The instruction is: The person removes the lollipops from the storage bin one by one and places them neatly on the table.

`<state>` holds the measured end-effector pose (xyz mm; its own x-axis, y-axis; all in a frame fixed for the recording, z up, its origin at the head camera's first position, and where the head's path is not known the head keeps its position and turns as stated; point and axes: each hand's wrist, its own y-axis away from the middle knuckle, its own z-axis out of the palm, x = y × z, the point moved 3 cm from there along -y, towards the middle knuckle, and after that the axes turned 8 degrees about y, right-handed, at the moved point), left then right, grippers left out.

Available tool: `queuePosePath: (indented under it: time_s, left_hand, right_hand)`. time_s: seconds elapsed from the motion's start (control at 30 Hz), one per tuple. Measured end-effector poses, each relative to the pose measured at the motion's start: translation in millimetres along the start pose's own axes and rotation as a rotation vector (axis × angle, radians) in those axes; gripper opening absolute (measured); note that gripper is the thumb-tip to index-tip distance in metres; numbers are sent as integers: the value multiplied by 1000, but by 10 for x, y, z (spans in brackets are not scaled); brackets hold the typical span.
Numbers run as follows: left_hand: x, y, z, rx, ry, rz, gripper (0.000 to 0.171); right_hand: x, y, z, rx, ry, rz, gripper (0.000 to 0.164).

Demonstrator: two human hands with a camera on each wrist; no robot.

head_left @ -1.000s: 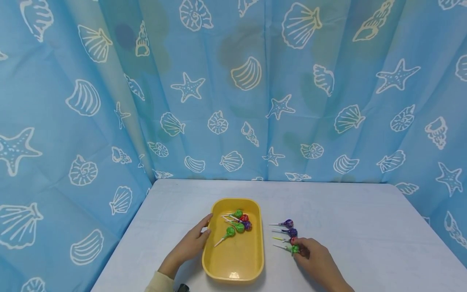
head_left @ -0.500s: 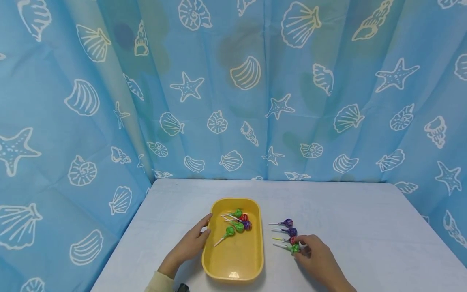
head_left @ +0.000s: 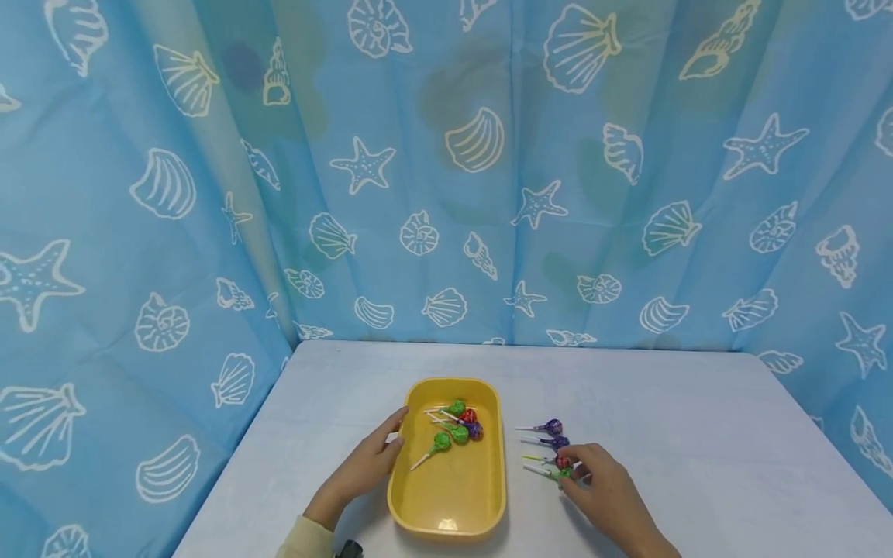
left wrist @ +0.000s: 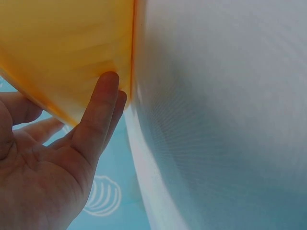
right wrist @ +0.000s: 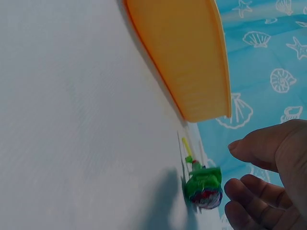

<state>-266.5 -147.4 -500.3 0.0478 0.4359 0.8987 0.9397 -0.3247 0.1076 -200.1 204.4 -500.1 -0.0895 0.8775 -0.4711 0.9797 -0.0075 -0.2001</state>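
Observation:
My left hand rests at the left side of a yellow tray. In the left wrist view, extended fingers touch the tray's outer wall and the thumb is near the rim. My right hand is over the head ends of lollipops lying in a column right of the tray. Its thumb and fingertips stand apart beside a green lollipop; the right wrist view shows a gap between the hand and that wrapped head. Behind it lie a red lollipop with a yellow stick and two purple lollipops, the farther one uncovered.
Inside the tray, several lollipops lie toward the far end: a green one apart on the near side, others with red and purple wrappers grouped together. A white cloth covers the table. Blue shell-print curtain hangs behind and at left.
My right thumb and index finger have spread a little wider apart at the green lollipop, the index finger shifting slightly away from me. The left hand and tray stay in place.

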Motion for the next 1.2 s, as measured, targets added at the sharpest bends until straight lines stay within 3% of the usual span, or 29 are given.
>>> queuePosePath:
  time_s: [0.23,0.5,1.2]
  left_hand:
    - [-8,5,0,-9,6,4,53]
    - [4,10,4,-8,27,-18,53]
    - [-18,-3,7,15,5,-36,54]
  right_hand:
    - [-136,-23,7,49,-35,-81,39]
    - [-246,-87,48,19,-37,-56,38]
    - [-678,-280,74,-29,-95,-125,35]
